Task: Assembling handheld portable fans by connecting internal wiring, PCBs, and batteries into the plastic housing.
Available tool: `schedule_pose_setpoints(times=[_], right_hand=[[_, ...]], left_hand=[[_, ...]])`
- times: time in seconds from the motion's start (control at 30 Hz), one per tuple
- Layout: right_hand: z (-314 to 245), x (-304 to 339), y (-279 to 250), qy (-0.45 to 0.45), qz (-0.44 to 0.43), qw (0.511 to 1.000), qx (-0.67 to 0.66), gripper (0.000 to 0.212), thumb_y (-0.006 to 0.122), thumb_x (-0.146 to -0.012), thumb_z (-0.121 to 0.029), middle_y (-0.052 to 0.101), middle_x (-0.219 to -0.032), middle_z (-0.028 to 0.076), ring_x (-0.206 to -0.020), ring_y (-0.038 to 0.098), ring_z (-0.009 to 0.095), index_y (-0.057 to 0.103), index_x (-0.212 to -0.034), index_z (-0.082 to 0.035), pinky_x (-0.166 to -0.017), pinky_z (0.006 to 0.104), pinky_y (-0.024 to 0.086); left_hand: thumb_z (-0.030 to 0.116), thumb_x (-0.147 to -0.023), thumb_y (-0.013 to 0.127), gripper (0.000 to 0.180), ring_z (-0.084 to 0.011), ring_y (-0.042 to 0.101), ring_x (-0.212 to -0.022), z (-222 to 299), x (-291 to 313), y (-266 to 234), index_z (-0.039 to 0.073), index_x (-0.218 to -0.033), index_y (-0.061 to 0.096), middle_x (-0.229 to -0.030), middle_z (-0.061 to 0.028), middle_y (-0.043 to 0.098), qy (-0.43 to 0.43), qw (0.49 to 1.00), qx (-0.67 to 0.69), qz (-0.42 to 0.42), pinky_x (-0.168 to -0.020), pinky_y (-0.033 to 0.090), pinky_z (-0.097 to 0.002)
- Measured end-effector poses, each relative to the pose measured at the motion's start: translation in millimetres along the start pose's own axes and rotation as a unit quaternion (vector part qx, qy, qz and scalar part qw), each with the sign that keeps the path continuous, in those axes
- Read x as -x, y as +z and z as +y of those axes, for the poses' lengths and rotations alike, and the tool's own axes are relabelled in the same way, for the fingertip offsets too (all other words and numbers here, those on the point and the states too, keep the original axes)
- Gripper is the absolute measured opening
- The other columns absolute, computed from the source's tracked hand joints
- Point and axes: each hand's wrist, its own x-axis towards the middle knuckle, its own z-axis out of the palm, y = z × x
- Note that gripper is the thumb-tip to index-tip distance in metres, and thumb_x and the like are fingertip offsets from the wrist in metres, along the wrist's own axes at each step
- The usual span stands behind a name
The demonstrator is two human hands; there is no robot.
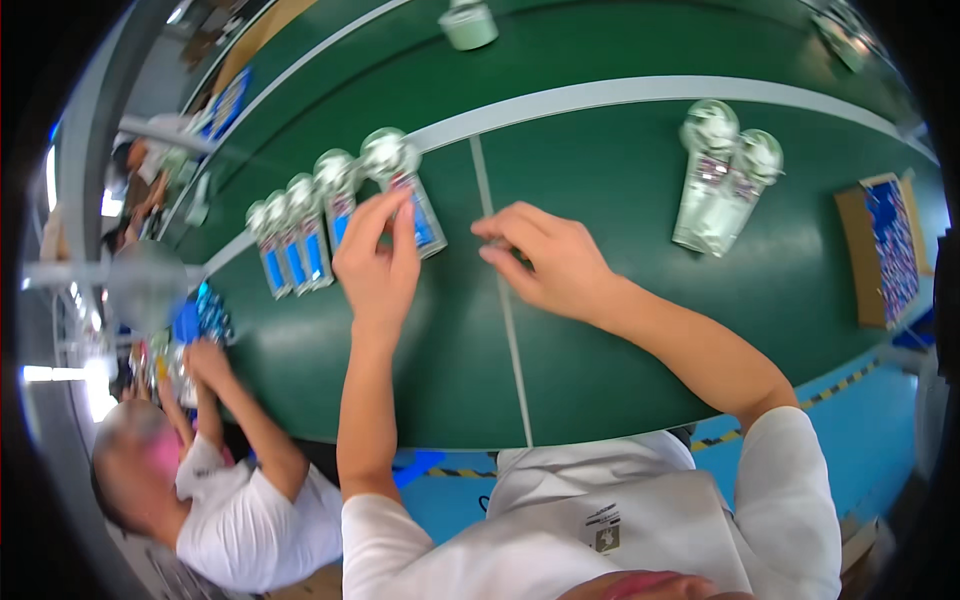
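Apparently mid-line-up, a round-topped clear packet (428, 230) lies on the green counter (620, 380), a row of others (295, 262) to its left. Beside it, the left hand's (380, 270) grip cannot be told; the right hand's (555, 260) fingers and thumb stand apart, seemingly empty. Next likely calls for straightening the packet, well apart from two paler packets (715, 200).

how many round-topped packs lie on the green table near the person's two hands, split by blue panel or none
Packs with a blue panel: 5
Packs with no blue panel showing: 2
Total: 7
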Motion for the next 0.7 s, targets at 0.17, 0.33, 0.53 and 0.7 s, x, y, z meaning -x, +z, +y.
schedule_pose_setpoints(times=[0.17,0.33,0.53,0.7], right_hand=[[3,28,-131,0.042,0.211,0.947,0.238,0.018,0.071,-0.085,-0.01,0.067,-0.091,0.005,-0.077,0.064,0.018,0.068,-0.103,-0.006,-0.068,0.0296,0.051],[24,58,-210,0.381,0.253,0.829,0.321,0.029,0.067,-0.092,-0.031,0.067,-0.081,0.003,-0.067,0.061,0.011,0.069,-0.101,-0.003,-0.059,0.0254,0.045],[22,84,-198,0.509,0.152,0.847,-0.009,0.025,0.069,-0.089,-0.029,0.06,-0.068,-0.005,-0.055,0.052,0.001,0.068,-0.091,-0.004,-0.046,0.0174,0.029],[-5,101,-193,0.522,0.099,0.847,0.009,0.019,0.069,-0.088,-0.022,0.058,-0.066,-0.006,-0.053,0.046,0.001,0.065,-0.092,-0.004,-0.046,0.0189,0.029]], left_hand=[[0.002,-0.086,0.069,0.012,-0.0211,0.068,-0.075,48,17,35,0.003,-0.097,0.07,-0.098,-0.01,0.071,0.098,0.985,0.08,-0.12,-0.061,0.053,-0.028],[0.014,-0.085,0.071,0.022,-0.0263,0.066,-0.091,84,35,88,0.007,-0.105,0.068,-0.103,-0.0098,0.068,0.172,0.951,0.16,-0.199,-0.077,0.056,-0.0354],[0.024,-0.079,0.075,0.055,-0.0289,0.053,-0.115,132,29,158,0.0,-0.123,0.053,-0.122,-0.0106,0.058,0.332,0.913,0.119,-0.204,-0.09,0.05,-0.0391],[0.023,-0.079,0.074,0.05,-0.0267,0.055,-0.102,105,33,146,0.001,-0.119,0.054,-0.107,-0.0097,0.059,0.261,0.936,0.054,-0.231,-0.085,0.052,-0.038]])
